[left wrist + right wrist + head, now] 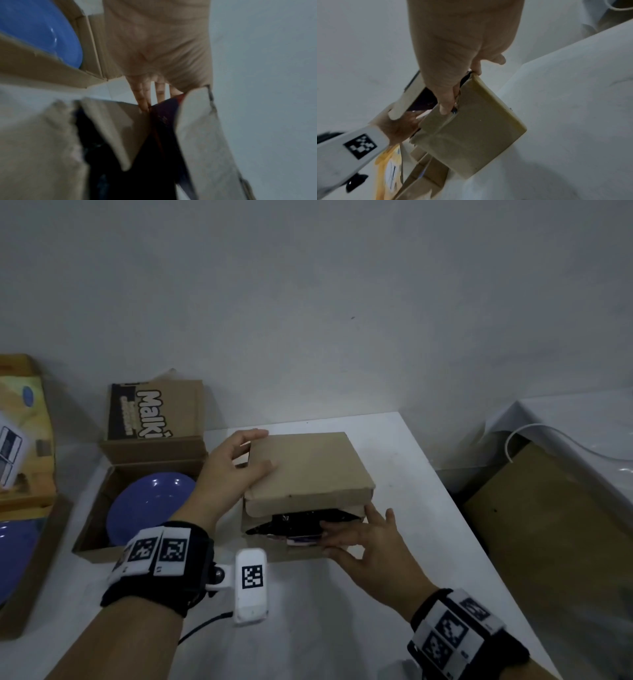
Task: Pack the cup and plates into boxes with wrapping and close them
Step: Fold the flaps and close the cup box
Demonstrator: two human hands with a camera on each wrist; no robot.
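A brown cardboard box [308, 470] sits mid-table with its lid lowered almost flat. Dark wrapping [298, 525] shows through the gap at the front. My left hand [236, 467] holds the lid's left edge, thumb on top and fingers [142, 93] tucked under it beside the dark wrapping [164, 119]. My right hand [359, 539] is at the front gap, fingers straight and pressing into the opening by the front flap. The right wrist view shows the box [474, 142] from the side. A blue plate [150, 505] lies unwrapped in an open box [92, 529] to the left.
A printed flap [154, 412] stands up behind the plate's box. At the far left a second blue plate [17, 556] lies in a box under yellow packaging [24, 433]. The table's right edge [462, 525] drops off to a brown board [548, 525] and a white cable [513, 440].
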